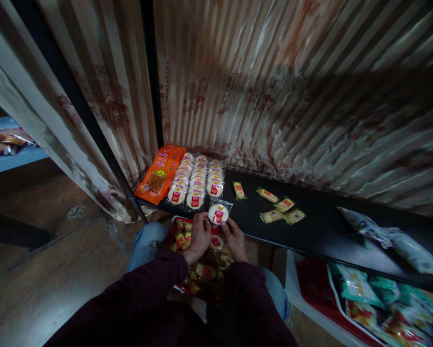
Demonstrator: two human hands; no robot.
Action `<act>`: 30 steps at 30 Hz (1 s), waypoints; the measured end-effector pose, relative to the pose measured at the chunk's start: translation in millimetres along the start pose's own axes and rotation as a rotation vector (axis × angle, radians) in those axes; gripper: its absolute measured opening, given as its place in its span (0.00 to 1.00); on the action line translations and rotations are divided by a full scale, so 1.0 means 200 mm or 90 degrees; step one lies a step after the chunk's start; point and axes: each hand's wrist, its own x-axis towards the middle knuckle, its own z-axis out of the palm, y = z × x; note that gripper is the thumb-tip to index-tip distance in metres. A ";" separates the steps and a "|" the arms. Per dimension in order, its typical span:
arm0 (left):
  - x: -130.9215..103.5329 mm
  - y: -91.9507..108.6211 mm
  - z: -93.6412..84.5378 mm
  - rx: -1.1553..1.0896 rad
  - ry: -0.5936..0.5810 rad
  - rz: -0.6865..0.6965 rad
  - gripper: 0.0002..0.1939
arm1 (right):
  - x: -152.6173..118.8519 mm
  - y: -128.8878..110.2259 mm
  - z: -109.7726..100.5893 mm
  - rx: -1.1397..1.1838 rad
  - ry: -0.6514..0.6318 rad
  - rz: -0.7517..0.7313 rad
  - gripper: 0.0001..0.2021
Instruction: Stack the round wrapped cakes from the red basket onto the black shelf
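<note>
Between my left hand point(199, 237) and my right hand point(235, 241) I hold a round white cracker in a clear wrapper point(218, 213), with a red and yellow label, near the front edge of the black shelf point(250, 219). Fingers of both hands pinch its lower corners. Just beyond it, wrapped crackers point(196, 180) lie overlapping in three rows. Left of these rows are orange snack packets point(158, 178). Below my hands sits a red basket point(173, 222) with yellow-wrapped snacks, and another round wrapped cracker point(216, 242) shows between my wrists.
Several small yellow packets point(284, 205) lie on the shelf to the right, with silvery bags point(414, 248) farther along. A white and red bin point(332, 284) of snack bags stands below right. Striped curtain point(274, 96) hangs behind, and black metal posts point(151, 72) rise at left.
</note>
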 end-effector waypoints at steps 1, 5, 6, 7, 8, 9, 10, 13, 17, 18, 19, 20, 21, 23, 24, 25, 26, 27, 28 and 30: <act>0.01 0.00 0.00 -0.001 -0.004 -0.001 0.15 | 0.01 0.00 0.00 -0.005 0.004 -0.005 0.31; 0.02 0.01 0.01 0.000 -0.011 -0.007 0.17 | 0.06 0.00 -0.01 -0.034 0.027 -0.040 0.27; 0.02 0.01 0.02 0.000 -0.012 -0.008 0.18 | 0.07 0.00 -0.01 -0.043 0.033 -0.048 0.27; 0.02 0.01 0.02 0.000 -0.012 -0.009 0.19 | 0.07 0.00 -0.01 -0.052 0.037 -0.054 0.26; 0.02 0.01 0.02 -0.001 -0.012 -0.010 0.19 | 0.08 0.00 -0.01 -0.060 0.042 -0.060 0.26; 0.02 0.01 0.02 -0.002 -0.013 -0.011 0.20 | 0.08 0.00 -0.01 -0.068 0.048 -0.065 0.26; 0.02 0.01 0.03 -0.004 -0.014 -0.010 0.20 | 0.08 -0.01 -0.01 -0.076 0.053 -0.070 0.26; 0.03 0.01 0.03 -0.002 -0.016 -0.009 0.20 | 0.09 -0.01 0.00 -0.102 0.071 -0.080 0.26; 0.04 0.01 0.05 0.019 -0.021 0.002 0.19 | 0.11 -0.01 0.00 -0.119 0.081 -0.084 0.26; 0.04 0.00 0.05 0.022 -0.020 0.007 0.20 | 0.11 -0.01 0.00 -0.123 0.084 -0.083 0.26; 0.04 0.00 0.06 0.023 -0.019 0.011 0.20 | 0.12 -0.01 0.00 -0.128 0.086 -0.083 0.26; 0.04 -0.01 0.06 0.022 -0.019 0.013 0.20 | 0.12 -0.01 0.00 -0.133 0.089 -0.083 0.26; 0.04 -0.01 0.06 0.020 -0.023 0.016 0.20 | 0.13 -0.01 -0.01 -0.140 0.090 -0.086 0.26; 0.04 -0.02 0.07 0.012 -0.037 0.021 0.22 | 0.14 -0.01 -0.01 -0.159 0.086 -0.099 0.25; 0.05 -0.02 0.07 0.010 -0.043 0.023 0.23 | 0.14 -0.01 -0.01 -0.170 0.083 -0.107 0.25; 0.05 -0.03 0.07 0.010 -0.047 0.026 0.23 | 0.15 -0.01 -0.01 -0.181 0.082 -0.113 0.25; 0.05 -0.03 0.07 0.014 -0.049 0.030 0.24 | 0.15 -0.01 -0.01 -0.193 0.081 -0.116 0.26; 0.05 -0.04 0.08 0.019 -0.049 0.036 0.24 | 0.15 -0.01 -0.02 -0.205 0.081 -0.116 0.26; 0.05 -0.04 0.08 0.025 -0.049 0.042 0.24 | 0.16 -0.01 -0.02 -0.216 0.083 -0.116 0.26; 0.06 -0.06 0.09 0.032 -0.052 0.054 0.25 | 0.16 -0.02 -0.02 -0.238 0.084 -0.116 0.26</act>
